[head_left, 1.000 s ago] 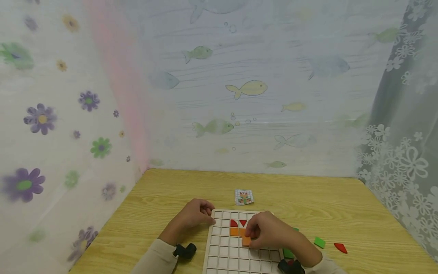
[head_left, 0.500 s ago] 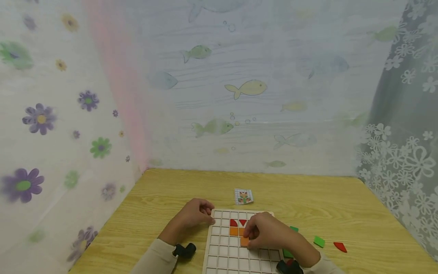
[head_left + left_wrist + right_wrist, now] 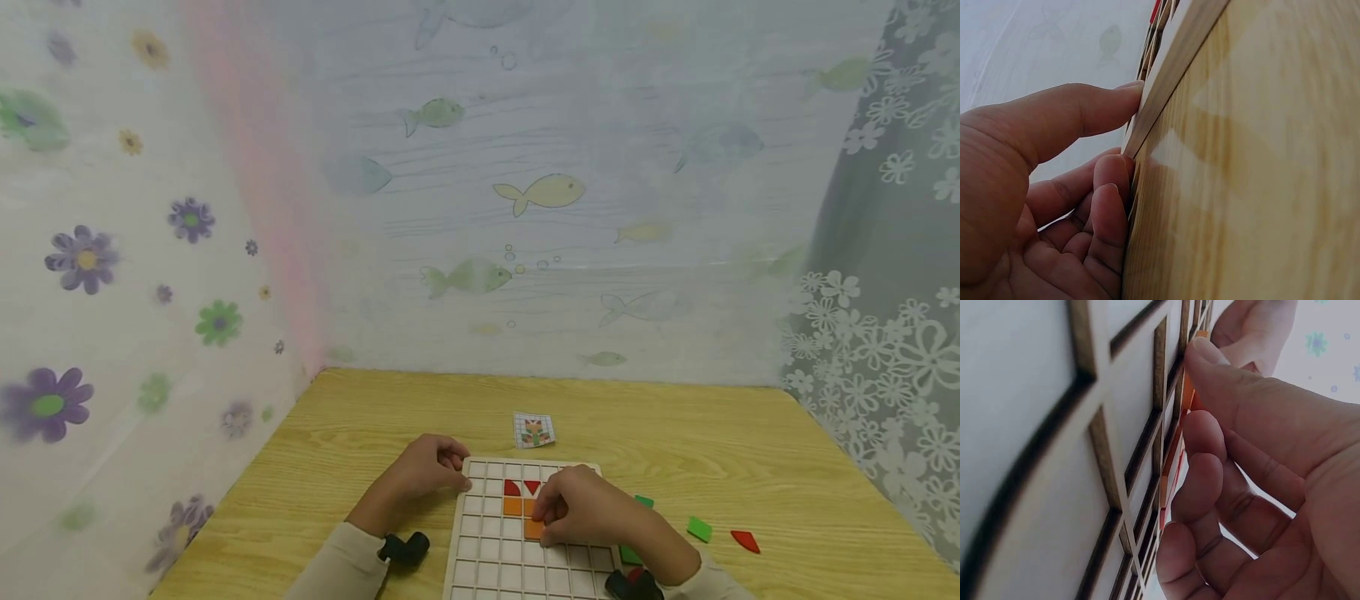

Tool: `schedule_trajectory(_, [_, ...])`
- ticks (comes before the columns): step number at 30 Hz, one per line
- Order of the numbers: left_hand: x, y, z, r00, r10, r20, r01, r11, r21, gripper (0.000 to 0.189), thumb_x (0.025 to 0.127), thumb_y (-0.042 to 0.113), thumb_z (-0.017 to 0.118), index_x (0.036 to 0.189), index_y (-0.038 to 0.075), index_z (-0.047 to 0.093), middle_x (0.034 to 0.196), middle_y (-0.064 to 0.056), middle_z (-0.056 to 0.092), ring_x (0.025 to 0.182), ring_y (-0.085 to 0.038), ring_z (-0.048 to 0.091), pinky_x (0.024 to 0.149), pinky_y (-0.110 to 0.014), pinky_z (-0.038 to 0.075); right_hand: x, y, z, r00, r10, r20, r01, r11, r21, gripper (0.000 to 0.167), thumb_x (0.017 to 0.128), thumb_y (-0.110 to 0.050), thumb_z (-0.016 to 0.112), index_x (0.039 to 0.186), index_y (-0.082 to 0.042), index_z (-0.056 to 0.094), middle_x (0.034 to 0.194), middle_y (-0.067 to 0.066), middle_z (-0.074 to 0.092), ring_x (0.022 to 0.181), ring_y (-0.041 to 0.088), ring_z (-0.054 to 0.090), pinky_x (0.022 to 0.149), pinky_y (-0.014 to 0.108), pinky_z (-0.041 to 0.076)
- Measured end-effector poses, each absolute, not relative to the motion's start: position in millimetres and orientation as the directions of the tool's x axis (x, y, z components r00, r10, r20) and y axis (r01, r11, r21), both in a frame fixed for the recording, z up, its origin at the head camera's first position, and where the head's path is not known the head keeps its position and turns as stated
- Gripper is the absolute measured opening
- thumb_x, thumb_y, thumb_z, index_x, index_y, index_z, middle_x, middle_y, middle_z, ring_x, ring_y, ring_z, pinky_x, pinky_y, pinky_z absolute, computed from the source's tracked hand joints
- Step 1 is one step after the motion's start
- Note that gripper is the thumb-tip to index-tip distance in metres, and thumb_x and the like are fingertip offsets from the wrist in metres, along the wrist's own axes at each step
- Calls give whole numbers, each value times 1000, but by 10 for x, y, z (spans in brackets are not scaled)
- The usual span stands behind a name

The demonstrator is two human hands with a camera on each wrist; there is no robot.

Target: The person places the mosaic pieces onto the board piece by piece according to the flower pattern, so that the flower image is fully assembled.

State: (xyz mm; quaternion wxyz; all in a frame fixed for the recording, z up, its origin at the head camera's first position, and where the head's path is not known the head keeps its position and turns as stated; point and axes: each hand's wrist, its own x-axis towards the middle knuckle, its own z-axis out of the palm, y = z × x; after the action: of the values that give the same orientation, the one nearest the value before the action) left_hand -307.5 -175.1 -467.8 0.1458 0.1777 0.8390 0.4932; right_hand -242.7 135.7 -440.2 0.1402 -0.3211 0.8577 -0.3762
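A pale wooden grid board [image 3: 495,575] lies on the table. My left hand [image 3: 426,467] holds its far left corner; in the left wrist view the thumb [image 3: 1107,106] presses the board's edge and the other fingers curl at the corner. Over the board, my right hand [image 3: 592,504] pinches an orange square tile [image 3: 533,530] between thumb and fingers, at a cell just below another orange tile [image 3: 529,507] partly hidden by the fingers. A third orange tile [image 3: 513,506], a red quarter-circle tile [image 3: 512,487] and a red triangle tile [image 3: 532,487] sit in board cells.
A small printed pattern card [image 3: 534,431] lies beyond the board. Right of it are a loose green tile [image 3: 700,529] and a red quarter-circle piece [image 3: 746,542]. More green pieces [image 3: 630,556] are partly hidden by the right arm. Patterned curtains surround the table.
The orange tile under my right hand has shifted slightly left and now lies flatter in line with its cell. My left hand stays at the board's corner.
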Motion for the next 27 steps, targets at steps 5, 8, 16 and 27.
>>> schedule_trajectory(5, [-3069,-1753,-4667,-894,444,-67,160,454,876,42,85,16,86,121,3,69,98,-6,63,87,-20,58,75,-34,51,-2432,1350,-4402,-756,-654,2,-447,514,-732,14,82,-14,88,91,-16,78,80,-7,70,70,3,60,65,22,52])
schedule_trajectory(8, [-3065,-1753,-4663,-897,438,-64,167,468,868,42,84,17,86,121,3,69,97,-5,63,87,-19,59,75,-33,51,-2432,1348,-4404,-759,-651,2,-445,517,-731,14,82,-14,88,91,-16,78,80,-7,69,70,4,60,65,22,52])
schedule_trajectory(16, [-3061,-1753,-4656,-900,432,-56,182,490,853,42,84,17,87,120,4,70,97,-4,65,87,-19,61,75,-32,52,-2435,1345,-4423,-770,-638,1,-447,537,-715,15,81,-16,89,88,-19,77,76,-9,66,68,4,59,63,23,51])
schedule_trajectory(27, [-3057,-1749,-4646,-900,432,-58,180,488,854,43,83,17,87,120,4,70,97,-4,65,87,-19,60,75,-32,52,-2426,1347,-4428,-781,-624,-9,-419,534,-734,15,80,-15,89,87,-18,76,75,-9,67,68,5,60,63,24,51])
